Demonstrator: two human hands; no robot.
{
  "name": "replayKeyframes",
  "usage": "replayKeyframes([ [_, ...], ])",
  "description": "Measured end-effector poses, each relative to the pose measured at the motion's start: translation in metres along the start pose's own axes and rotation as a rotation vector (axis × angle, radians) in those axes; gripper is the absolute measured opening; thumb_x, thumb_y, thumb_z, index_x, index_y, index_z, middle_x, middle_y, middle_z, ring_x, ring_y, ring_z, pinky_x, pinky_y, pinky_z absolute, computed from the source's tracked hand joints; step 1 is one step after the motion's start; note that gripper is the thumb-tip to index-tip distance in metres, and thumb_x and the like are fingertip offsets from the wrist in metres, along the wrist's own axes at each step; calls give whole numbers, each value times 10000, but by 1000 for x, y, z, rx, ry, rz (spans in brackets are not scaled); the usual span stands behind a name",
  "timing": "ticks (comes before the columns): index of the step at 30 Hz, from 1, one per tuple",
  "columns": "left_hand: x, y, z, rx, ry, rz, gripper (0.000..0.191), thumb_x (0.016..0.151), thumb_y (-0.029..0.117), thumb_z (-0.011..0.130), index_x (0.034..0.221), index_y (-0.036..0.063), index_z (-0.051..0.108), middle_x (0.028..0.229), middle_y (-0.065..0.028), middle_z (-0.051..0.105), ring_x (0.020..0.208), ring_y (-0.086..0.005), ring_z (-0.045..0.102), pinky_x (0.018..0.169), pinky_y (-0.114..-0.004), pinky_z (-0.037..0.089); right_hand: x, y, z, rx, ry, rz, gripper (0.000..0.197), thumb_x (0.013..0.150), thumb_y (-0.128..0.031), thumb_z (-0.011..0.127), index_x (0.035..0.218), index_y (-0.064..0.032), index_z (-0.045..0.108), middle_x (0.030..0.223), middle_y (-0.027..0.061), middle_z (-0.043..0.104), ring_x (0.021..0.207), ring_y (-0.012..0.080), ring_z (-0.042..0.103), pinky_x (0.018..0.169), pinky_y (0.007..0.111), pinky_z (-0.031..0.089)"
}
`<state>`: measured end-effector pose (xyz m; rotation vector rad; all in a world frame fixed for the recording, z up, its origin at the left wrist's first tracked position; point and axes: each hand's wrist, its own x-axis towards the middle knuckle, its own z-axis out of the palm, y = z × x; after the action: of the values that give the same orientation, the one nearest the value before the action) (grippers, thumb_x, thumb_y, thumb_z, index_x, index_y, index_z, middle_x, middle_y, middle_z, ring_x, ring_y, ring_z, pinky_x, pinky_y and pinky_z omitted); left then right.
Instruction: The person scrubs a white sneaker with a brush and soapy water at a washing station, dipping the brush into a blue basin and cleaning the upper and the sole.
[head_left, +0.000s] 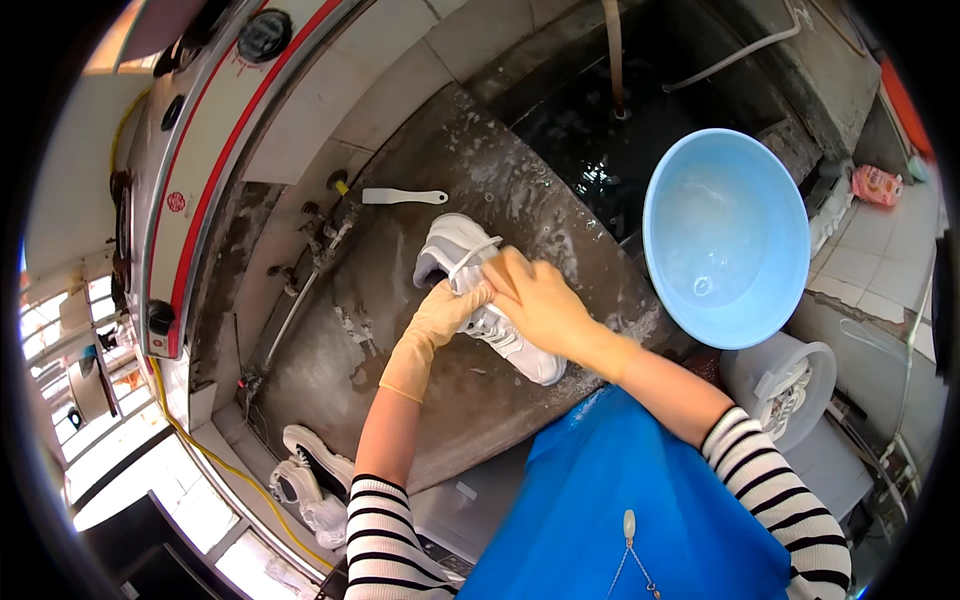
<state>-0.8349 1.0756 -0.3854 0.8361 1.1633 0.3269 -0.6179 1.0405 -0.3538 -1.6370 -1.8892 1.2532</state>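
Note:
A white and grey sneaker (517, 349) lies on the wet stone slab, its toe towards the lower right. My left hand (444, 315), in a thin cream glove, grips it by the collar and tongue. My right hand (536, 296), also gloved and slightly blurred, is over the laces with its fingers bent; whether it holds anything cannot be seen. A white-handled brush or scraper (405, 196) rests on the slab above the shoe. To the right stands a light blue basin (727, 225) with cloudy water in it.
Behind the slab is a dark sink (570, 120) with a hose. A translucent bucket (817, 375) holding shoes stands below the basin. More shoes (319, 454) lie at the lower left. Taps and a pipe (292, 319) run along the left wall, beneath a gas stove (206, 161).

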Motion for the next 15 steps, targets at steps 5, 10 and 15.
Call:
replayKeyframes([
  [5, 2, -21, 11, 170, 109, 16, 537, 935, 444, 739, 1231, 0, 683, 1131, -100, 711, 1021, -176, 633, 911, -352, 510, -95, 15, 7, -79, 62, 13, 669, 984, -323, 609, 1532, -85, 309, 1129, 326, 553, 1016, 515, 569, 871, 555, 510],
  [10, 13, -12, 14, 216, 82, 84, 565, 928, 462, 735, 1246, 0, 673, 1133, -117, 713, 1020, -212, 645, 919, -364, 510, -6, 16, 6, -40, 69, 122, 698, 970, -348, 622, 1542, -106, 304, 1165, 311, 540, 1031, 499, 570, 872, 551, 518],
  [15, 14, -50, 5, 180, 200, 99, 648, 896, 443, 763, 1326, -17, 610, 1243, -178, 668, 1111, -274, 635, 965, -390, 495, -123, 0, 28, -100, 215, 10, 679, 976, -310, 612, 1547, -61, 341, 1164, 319, 533, 971, 508, 574, 847, 569, 523],
])
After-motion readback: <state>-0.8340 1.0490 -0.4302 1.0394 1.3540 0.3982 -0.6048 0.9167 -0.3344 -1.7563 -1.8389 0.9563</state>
